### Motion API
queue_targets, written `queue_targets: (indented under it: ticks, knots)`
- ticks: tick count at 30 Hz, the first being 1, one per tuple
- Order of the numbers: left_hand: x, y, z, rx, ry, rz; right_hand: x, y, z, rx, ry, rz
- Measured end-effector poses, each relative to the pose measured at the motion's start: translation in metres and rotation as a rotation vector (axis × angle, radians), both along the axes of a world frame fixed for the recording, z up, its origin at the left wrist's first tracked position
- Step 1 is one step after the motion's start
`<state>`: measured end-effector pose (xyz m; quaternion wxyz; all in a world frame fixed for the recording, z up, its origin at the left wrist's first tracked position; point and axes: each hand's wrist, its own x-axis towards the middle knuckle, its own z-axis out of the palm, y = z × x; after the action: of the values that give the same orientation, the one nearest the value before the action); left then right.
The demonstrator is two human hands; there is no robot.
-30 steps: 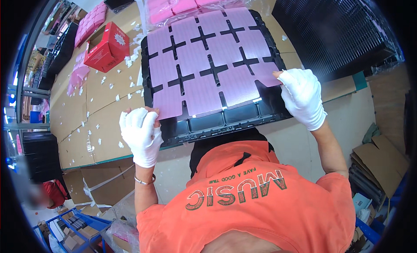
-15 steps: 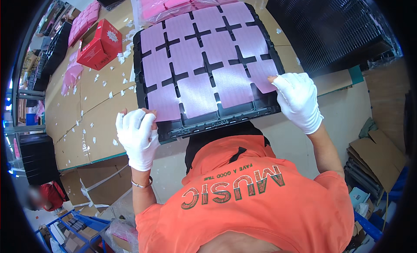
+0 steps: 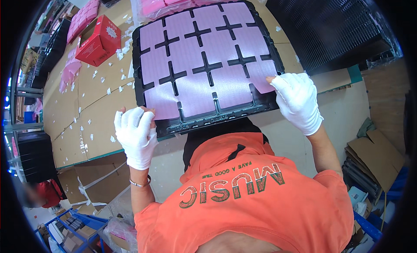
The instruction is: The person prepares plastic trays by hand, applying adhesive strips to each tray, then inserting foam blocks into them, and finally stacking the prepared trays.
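Observation:
A lilac foam sheet (image 3: 186,57) with cross-shaped cut-outs lies over a black plastic tray (image 3: 186,128), whose dividers show through the openings. My left hand (image 3: 137,136), in a white glove with bare fingertips, is closed at the sheet's near left corner. At the near right corner, my right hand (image 3: 299,103), gloved the same way, pinches the sheet's edge. The fingers' undersides are hidden in both hands. Along the near side, the tray's rim and part of its pockets stay uncovered.
Pink foam in clear plastic (image 3: 160,4) lies beyond the tray. A tall stack of black trays (image 3: 325,31) stands at the right. On the left are a red box (image 3: 97,42), white scraps and more pink foam (image 3: 69,70). The cardboard-covered table (image 3: 65,135) ends before me.
The foam sheet has settled flatter, and its cut-outs line up more evenly with the tray's dividers. Both hands keep nearly the same places at its near corners.

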<state>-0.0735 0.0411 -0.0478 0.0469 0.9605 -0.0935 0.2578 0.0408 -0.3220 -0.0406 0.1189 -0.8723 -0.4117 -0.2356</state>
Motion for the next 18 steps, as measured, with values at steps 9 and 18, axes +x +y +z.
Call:
queue_targets:
  ticks: [9, 18]
  knots:
    - [-0.003, 0.003, -0.003, 0.004, -0.002, -0.001, -0.001, 0.001, -0.001, -0.019, 0.023, -0.014]
    - [-0.011, 0.003, 0.0, 0.053, 0.043, -0.015, -0.006, 0.003, 0.005, -0.076, 0.072, -0.018]
